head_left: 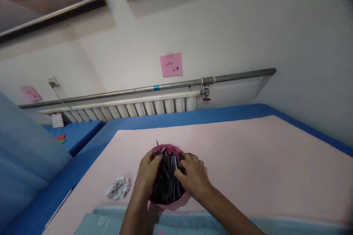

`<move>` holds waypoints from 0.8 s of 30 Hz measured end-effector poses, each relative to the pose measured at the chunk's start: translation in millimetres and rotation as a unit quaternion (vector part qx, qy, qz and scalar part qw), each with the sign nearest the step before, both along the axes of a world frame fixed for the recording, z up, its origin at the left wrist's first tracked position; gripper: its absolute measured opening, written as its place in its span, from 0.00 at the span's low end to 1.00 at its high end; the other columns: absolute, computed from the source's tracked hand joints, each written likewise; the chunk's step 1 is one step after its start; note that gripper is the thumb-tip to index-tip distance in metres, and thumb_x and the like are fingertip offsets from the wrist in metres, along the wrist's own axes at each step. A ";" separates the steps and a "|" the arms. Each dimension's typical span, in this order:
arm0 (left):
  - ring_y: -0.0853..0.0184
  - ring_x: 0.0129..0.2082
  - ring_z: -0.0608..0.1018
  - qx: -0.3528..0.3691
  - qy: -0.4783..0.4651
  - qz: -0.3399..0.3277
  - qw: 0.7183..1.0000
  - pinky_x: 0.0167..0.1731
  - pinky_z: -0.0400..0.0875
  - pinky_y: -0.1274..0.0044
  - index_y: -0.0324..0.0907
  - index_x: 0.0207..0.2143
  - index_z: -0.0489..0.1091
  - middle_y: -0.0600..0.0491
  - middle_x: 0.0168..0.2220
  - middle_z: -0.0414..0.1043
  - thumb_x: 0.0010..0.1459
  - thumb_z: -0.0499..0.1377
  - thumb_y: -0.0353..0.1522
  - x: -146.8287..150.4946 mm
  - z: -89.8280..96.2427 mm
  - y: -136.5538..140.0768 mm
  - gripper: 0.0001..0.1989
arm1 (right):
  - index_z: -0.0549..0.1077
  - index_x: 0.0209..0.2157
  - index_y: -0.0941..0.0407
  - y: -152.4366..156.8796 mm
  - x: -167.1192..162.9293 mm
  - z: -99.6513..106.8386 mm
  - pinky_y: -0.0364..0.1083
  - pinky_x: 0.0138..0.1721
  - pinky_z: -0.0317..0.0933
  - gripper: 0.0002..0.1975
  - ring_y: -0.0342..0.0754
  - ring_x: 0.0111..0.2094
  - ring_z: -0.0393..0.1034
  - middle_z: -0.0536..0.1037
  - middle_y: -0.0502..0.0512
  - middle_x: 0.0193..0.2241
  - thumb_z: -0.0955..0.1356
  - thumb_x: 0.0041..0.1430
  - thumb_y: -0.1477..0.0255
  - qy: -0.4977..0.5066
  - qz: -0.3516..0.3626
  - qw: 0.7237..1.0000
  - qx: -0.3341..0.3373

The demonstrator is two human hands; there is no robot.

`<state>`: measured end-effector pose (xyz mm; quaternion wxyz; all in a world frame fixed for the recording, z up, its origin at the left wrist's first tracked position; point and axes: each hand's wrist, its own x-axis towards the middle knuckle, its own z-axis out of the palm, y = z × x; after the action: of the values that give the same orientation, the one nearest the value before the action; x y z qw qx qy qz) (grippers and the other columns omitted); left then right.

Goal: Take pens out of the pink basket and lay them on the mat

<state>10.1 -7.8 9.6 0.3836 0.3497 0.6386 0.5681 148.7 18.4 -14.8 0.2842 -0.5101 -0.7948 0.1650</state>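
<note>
head view: dark pens point(170, 178) in a pink bowl point(168, 147), between left hand point(148, 170) and right hand point(193, 172).
i see the pens running mostly near-to-far; the hands are apart, both equally close, but i can't tell if either grips one.

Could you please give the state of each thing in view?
Container: open-topped, filled with pens
Pens: loosely bunched
Left hand: bent at the pens, grip unclear
Right hand: bent over the pens, grip unclear
Paper: crumpled
Sheet: spread flat
Notes: stuck up
Plug: plugged in
Valve: open or shut, unclear
</note>
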 end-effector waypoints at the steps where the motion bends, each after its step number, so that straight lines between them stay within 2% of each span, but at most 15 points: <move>1: 0.73 0.17 0.69 -0.001 -0.063 -0.010 0.998 0.17 0.62 0.81 0.40 0.27 0.66 0.57 0.19 0.68 0.45 0.58 0.33 -0.5 1.0 0.0 0.06 | 0.72 0.22 0.56 0.6 1.1 2.9 0.56 0.45 0.53 0.06 0.59 0.48 0.60 0.72 0.59 0.45 0.64 0.47 0.75 0.039 -0.009 0.999 0.006; 3: 0.72 0.19 0.72 0.011 -0.172 -0.018 0.985 0.19 0.66 0.80 0.40 0.27 0.63 0.57 0.21 0.69 0.44 0.59 0.31 -2.6 3.1 0.3 0.08 | 0.70 0.24 0.56 1.4 4.1 9.1 0.52 0.44 0.55 0.05 0.55 0.45 0.62 0.74 0.57 0.41 0.63 0.48 0.74 0.133 -0.004 0.991 0.023; 5: 0.69 0.24 0.75 0.042 -0.241 -0.002 0.970 0.26 0.71 0.76 0.41 0.28 0.61 0.54 0.25 0.71 0.43 0.61 0.29 -5.3 5.0 0.8 0.10 | 0.69 0.27 0.55 1.3 7.9 13.8 0.46 0.37 0.59 0.06 0.48 0.36 0.67 0.75 0.54 0.32 0.61 0.52 0.72 0.206 0.031 0.978 0.012; 7: 0.66 0.27 0.77 0.073 -0.284 0.005 0.956 0.31 0.73 0.71 0.41 0.29 0.60 0.54 0.26 0.71 0.44 0.61 0.30 -7.5 6.4 1.5 0.11 | 0.68 0.29 0.55 1.0 11.5 15.7 0.42 0.30 0.58 0.07 0.44 0.27 0.66 0.73 0.50 0.25 0.60 0.54 0.70 0.221 0.064 0.973 -0.021; 8: 0.65 0.28 0.77 0.085 -0.296 0.005 0.951 0.31 0.73 0.70 0.42 0.30 0.60 0.54 0.26 0.70 0.44 0.61 0.30 -8.3 6.8 1.9 0.12 | 0.68 0.30 0.54 1.0 13.2 15.5 0.42 0.28 0.58 0.07 0.44 0.25 0.65 0.73 0.49 0.23 0.60 0.54 0.69 0.209 0.075 0.975 -0.029; 15: 0.68 0.27 0.77 0.157 -0.313 0.029 0.936 0.33 0.73 0.68 0.43 0.32 0.59 0.57 0.26 0.68 0.46 0.61 0.33 -10.5 5.2 4.7 0.13 | 0.70 0.38 0.53 6.6 20.0 6.7 0.46 0.37 0.59 0.11 0.48 0.35 0.67 0.75 0.52 0.33 0.60 0.54 0.73 0.124 0.126 0.983 0.050; 24: 0.69 0.25 0.76 0.148 -0.267 0.026 0.952 0.29 0.73 0.72 0.43 0.36 0.59 0.57 0.26 0.69 0.47 0.60 0.34 -4.5 4.4 4.2 0.15 | 0.71 0.37 0.53 4.8 19.9 7.6 0.47 0.38 0.60 0.11 0.48 0.36 0.67 0.76 0.52 0.34 0.60 0.55 0.75 0.079 0.129 0.987 0.044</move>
<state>5.6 -3.7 14.0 0.4690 0.2212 0.4301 0.7390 168.6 23.3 -7.1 0.3451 -0.3752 -0.8356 0.2049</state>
